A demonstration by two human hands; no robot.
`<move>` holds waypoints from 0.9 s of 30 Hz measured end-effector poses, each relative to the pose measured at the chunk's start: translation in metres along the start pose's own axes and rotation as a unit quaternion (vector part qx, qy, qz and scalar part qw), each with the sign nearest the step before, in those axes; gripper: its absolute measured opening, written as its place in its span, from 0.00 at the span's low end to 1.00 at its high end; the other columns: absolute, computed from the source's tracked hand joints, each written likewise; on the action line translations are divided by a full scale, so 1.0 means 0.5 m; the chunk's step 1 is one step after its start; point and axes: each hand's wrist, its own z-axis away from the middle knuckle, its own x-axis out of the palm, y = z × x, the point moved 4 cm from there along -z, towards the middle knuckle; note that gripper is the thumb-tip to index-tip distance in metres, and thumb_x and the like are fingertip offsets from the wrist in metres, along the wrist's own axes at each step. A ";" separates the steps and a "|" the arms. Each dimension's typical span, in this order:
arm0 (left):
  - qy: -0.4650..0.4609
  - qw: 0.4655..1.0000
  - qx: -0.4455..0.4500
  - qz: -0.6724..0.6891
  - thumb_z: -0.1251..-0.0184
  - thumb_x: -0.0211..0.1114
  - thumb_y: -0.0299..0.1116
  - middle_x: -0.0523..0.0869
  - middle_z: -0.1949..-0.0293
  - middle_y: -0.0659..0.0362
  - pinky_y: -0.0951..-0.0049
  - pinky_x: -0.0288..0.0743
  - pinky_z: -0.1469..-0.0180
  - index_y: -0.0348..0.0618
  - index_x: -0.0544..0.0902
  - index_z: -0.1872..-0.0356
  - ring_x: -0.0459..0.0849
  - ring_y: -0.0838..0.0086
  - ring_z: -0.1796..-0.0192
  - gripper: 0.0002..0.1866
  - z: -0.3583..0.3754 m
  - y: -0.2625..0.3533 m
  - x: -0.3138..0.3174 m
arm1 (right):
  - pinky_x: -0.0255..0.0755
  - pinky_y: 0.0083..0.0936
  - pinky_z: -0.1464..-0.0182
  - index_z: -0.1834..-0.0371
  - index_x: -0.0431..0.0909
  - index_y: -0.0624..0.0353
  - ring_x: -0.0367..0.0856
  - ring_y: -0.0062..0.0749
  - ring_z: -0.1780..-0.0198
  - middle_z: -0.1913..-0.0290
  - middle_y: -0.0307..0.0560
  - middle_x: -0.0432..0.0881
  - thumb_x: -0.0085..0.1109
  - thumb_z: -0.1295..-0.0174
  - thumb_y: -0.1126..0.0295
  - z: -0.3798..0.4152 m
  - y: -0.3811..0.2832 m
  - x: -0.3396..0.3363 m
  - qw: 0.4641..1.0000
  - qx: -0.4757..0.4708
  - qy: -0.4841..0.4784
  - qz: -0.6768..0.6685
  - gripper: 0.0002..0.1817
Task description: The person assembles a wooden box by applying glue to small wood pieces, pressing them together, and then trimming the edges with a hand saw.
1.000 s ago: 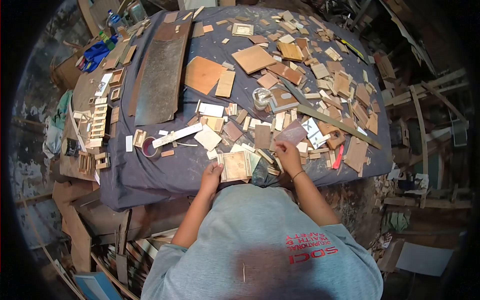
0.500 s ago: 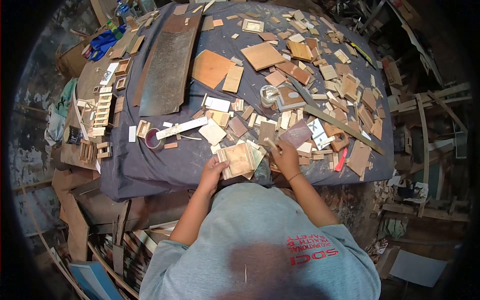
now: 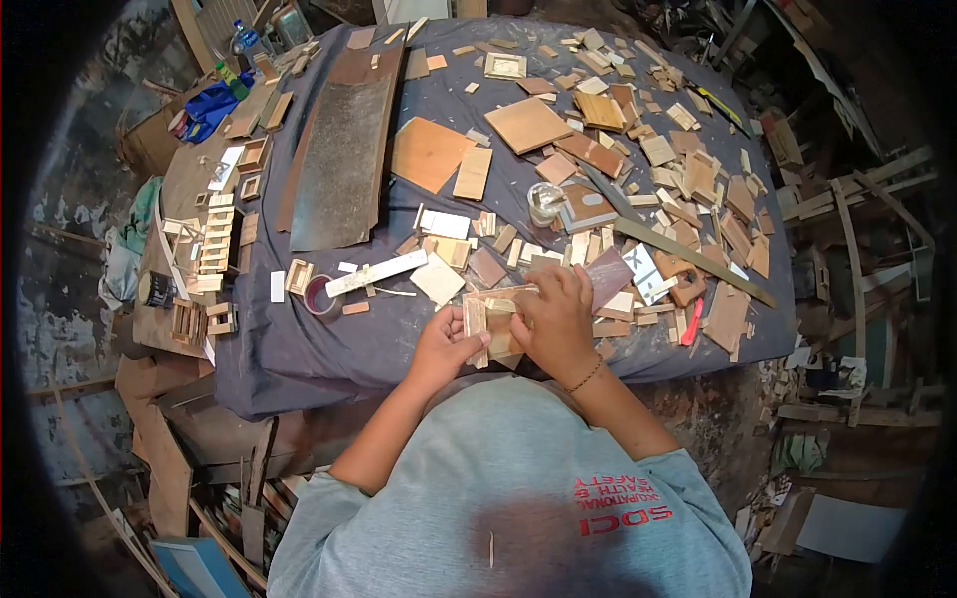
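My left hand [image 3: 447, 349] grips the left side of a small square wooden panel [image 3: 503, 334], its thumb on the face. Light wood strips run along the panel's edges. Over the panel's right side is my right hand [image 3: 558, 324], fingers bent and pressed together at the edge. The small wood strip it pinched a moment ago is mostly hidden under the fingers. Just beyond the hands lie a pale square wood piece [image 3: 438, 280] and a dark reddish-brown plate [image 3: 607, 278]. A clear plastic cup [image 3: 545, 202] stands further back.
Wood offcuts cover the right of the cloth-covered table [image 3: 369, 359]. A long flat bar [image 3: 698, 261], a red-handled tool [image 3: 692, 321] and a yellow cutter [image 3: 720, 106] lie among them. To the left are a tape roll [image 3: 321, 296], a white-faced strip [image 3: 377, 272] and a long dark board [image 3: 344, 149].
My right hand has moved left with the small wood strip, from beside the panel onto its right side. The panel has shifted slightly right and turned in my left hand.
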 end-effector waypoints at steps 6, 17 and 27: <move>-0.009 0.999 0.031 -0.026 0.42 0.66 0.18 0.84 0.58 0.57 0.77 0.77 0.54 0.36 0.73 0.54 0.83 0.79 0.58 0.16 0.000 0.010 -0.016 | 0.50 0.54 0.32 0.67 0.79 0.52 0.73 0.36 0.50 0.61 0.37 0.78 0.64 0.53 0.70 -0.021 -0.004 0.018 1.000 0.004 0.002 -0.003 0.09; -0.033 0.999 0.041 -0.011 0.44 0.65 0.16 0.83 0.54 0.56 0.76 0.77 0.50 0.35 0.72 0.49 0.82 0.77 0.53 0.21 -0.001 0.019 -0.024 | 0.55 0.53 0.33 0.62 0.81 0.48 0.74 0.35 0.50 0.61 0.36 0.78 0.65 0.52 0.70 -0.035 0.008 0.031 0.999 -0.020 -0.024 -0.039 0.12; -0.050 0.998 0.000 0.038 0.41 0.61 0.19 0.83 0.53 0.56 0.76 0.77 0.49 0.34 0.72 0.48 0.82 0.76 0.51 0.19 -0.013 0.025 -0.033 | 0.60 0.47 0.36 0.59 0.82 0.50 0.76 0.38 0.51 0.60 0.39 0.79 0.65 0.50 0.72 -0.044 0.024 0.016 0.995 -0.009 0.001 -0.100 0.14</move>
